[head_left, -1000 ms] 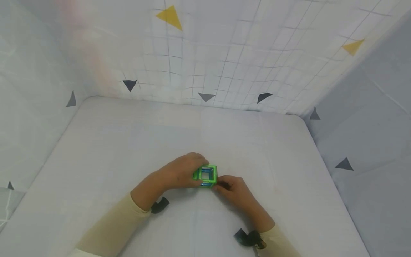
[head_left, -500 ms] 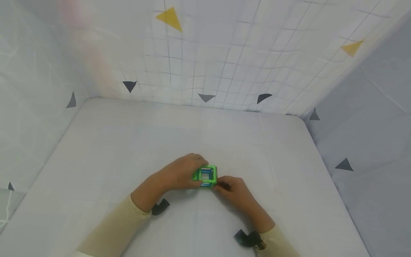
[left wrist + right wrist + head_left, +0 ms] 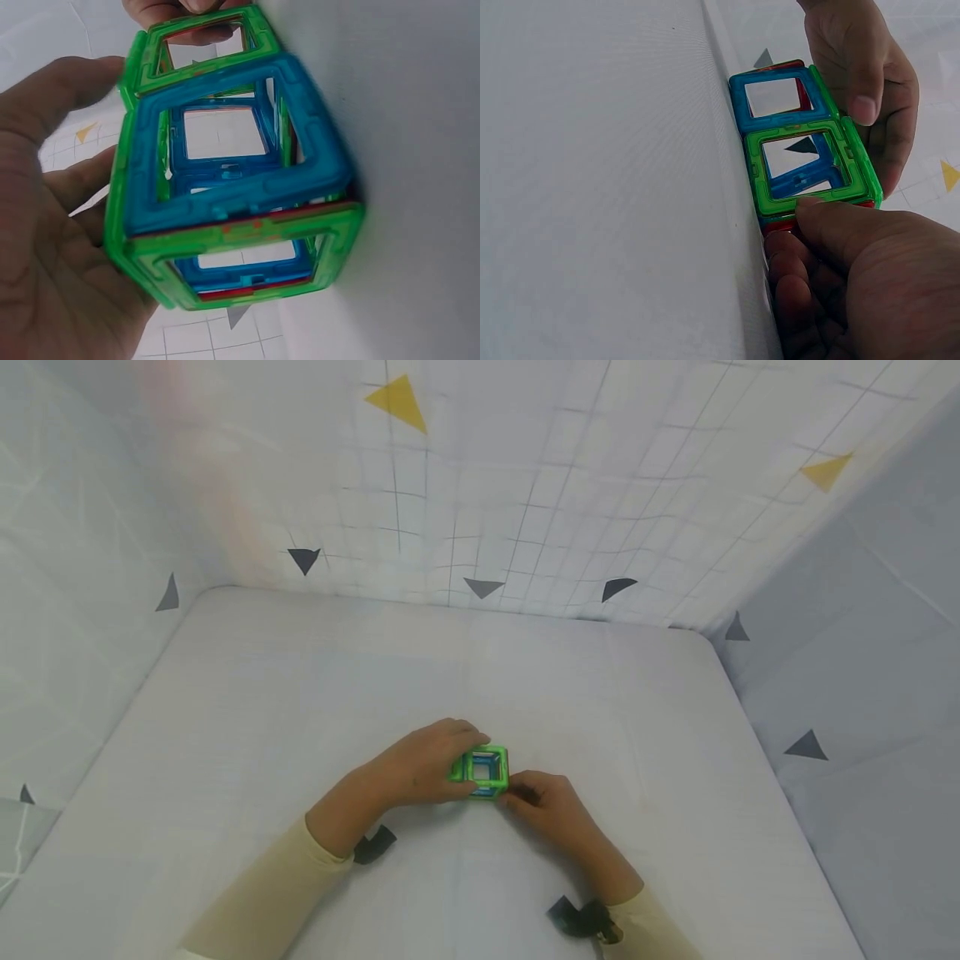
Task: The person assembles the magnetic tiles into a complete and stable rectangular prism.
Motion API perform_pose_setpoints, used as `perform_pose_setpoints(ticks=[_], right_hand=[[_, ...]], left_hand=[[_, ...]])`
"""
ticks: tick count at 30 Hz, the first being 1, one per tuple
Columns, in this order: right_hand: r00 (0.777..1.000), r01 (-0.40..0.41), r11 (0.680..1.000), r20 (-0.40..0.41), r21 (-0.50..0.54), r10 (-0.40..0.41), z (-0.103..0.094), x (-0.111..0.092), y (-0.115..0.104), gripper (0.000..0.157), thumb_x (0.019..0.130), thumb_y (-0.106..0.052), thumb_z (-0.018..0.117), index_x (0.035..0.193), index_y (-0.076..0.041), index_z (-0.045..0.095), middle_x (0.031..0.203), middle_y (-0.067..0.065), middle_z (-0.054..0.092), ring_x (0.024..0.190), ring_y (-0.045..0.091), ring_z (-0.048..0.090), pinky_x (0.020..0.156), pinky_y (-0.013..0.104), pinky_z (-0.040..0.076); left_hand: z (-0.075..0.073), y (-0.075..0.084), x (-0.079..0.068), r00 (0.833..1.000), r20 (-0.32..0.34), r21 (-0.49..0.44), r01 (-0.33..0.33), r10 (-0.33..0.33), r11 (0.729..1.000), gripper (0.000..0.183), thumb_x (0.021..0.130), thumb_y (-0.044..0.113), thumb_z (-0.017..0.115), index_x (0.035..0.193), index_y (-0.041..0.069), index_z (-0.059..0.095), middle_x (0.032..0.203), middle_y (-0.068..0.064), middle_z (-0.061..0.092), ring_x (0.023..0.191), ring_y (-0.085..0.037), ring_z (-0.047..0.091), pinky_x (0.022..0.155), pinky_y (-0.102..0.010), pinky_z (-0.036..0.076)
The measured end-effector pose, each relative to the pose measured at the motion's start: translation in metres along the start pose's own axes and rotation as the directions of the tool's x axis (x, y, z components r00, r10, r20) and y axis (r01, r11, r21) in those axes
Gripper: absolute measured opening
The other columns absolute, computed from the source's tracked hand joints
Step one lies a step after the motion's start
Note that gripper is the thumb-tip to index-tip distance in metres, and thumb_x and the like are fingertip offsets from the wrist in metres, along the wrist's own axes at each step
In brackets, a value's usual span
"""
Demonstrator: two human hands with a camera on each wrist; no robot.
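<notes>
A box-like build of square magnetic tiles (image 3: 503,768) in green, blue and red stands on the white table between both hands. My left hand (image 3: 423,764) grips it from the left in the head view, thumb on the near side and fingers on the far side. At its right end, my right hand (image 3: 553,806) pinches the build. The right wrist view shows that thumb against a green tile (image 3: 757,169), with the fingers curled by the lower edge. A blue tile (image 3: 141,180) faces the left wrist camera, next to green ones. Some inner tiles are partly hidden.
The white tabletop (image 3: 337,660) reaches back to a pale wall (image 3: 525,460) with grid lines and dark and yellow triangle marks. Grey cloth (image 3: 885,652) rises on the right side. A black strap piece (image 3: 576,917) sits by the right wrist.
</notes>
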State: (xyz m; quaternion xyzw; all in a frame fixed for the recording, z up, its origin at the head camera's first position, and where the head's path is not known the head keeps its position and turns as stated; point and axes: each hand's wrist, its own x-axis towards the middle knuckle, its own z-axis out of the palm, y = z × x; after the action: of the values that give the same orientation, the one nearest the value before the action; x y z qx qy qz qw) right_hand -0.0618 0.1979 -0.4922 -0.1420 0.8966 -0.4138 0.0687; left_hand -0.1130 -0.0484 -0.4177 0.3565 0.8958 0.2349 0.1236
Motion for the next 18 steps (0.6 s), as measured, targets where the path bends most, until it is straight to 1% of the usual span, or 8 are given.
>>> perform_pose_setpoints(ticks=[5, 9, 12, 14, 18], right_hand=[[1.000, 0.014, 1.000, -0.001, -0.005, -0.014, 0.001, 0.001, 0.002, 0.019, 0.090, -0.024, 0.075, 0.108, -0.022, 0.074, 0.097, -0.014, 0.072, 0.085, 0.004, 0.065, 0.077, 0.024, 0.058], [1.000, 0.005, 1.000, -0.001, -0.007, -0.005, 0.002, 0.003, 0.002, 0.018, 0.090, -0.026, 0.075, 0.108, -0.022, 0.074, 0.097, -0.014, 0.072, 0.084, 0.004, 0.064, 0.077, 0.024, 0.057], [1.000, -0.016, 1.000, 0.010, -0.010, 0.016, 0.001, 0.002, 0.000, 0.019, 0.090, -0.028, 0.075, 0.109, -0.022, 0.075, 0.099, -0.014, 0.073, 0.086, 0.004, 0.064, 0.078, 0.025, 0.057], [0.999, -0.029, 0.999, 0.021, -0.027, 0.029, 0.000, 0.001, -0.001, 0.021, 0.091, -0.030, 0.074, 0.111, -0.023, 0.074, 0.102, -0.014, 0.073, 0.088, 0.003, 0.065, 0.080, 0.025, 0.057], [0.995, -0.074, 0.995, 0.065, -0.061, 0.078, -0.007, -0.001, -0.007, 0.028, 0.092, -0.031, 0.072, 0.119, -0.024, 0.071, 0.107, -0.016, 0.071, 0.093, 0.001, 0.064, 0.086, 0.026, 0.057]], left_hand=[[-0.002, 0.000, -0.004, 0.999, -0.034, -0.013, -0.005, 0.005, 1.000, 0.060, 0.090, 0.040, 0.071, 0.143, 0.019, 0.053, 0.144, -0.001, 0.053, 0.132, -0.016, 0.048, 0.109, -0.036, 0.045], [-0.008, -0.002, -0.008, 0.996, -0.084, -0.024, -0.012, 0.010, 1.000, 0.054, 0.093, 0.040, 0.068, 0.140, 0.017, 0.056, 0.143, -0.002, 0.055, 0.135, -0.019, 0.048, 0.111, -0.038, 0.043], [-0.010, -0.005, -0.012, 0.992, -0.129, -0.024, -0.011, 0.008, 1.000, 0.048, 0.097, 0.038, 0.062, 0.138, 0.015, 0.058, 0.143, -0.002, 0.055, 0.137, -0.019, 0.047, 0.113, -0.039, 0.041], [-0.009, -0.006, -0.013, 0.988, -0.153, -0.022, 0.004, -0.007, 1.000, 0.046, 0.099, 0.037, 0.059, 0.139, 0.014, 0.057, 0.145, -0.001, 0.054, 0.139, -0.019, 0.045, 0.114, -0.039, 0.040], [-0.006, -0.009, -0.017, 0.982, -0.176, -0.010, 0.068, -0.069, 0.998, 0.051, 0.102, 0.042, 0.052, 0.145, 0.015, 0.051, 0.153, 0.000, 0.046, 0.145, -0.020, 0.037, 0.117, -0.041, 0.036]])
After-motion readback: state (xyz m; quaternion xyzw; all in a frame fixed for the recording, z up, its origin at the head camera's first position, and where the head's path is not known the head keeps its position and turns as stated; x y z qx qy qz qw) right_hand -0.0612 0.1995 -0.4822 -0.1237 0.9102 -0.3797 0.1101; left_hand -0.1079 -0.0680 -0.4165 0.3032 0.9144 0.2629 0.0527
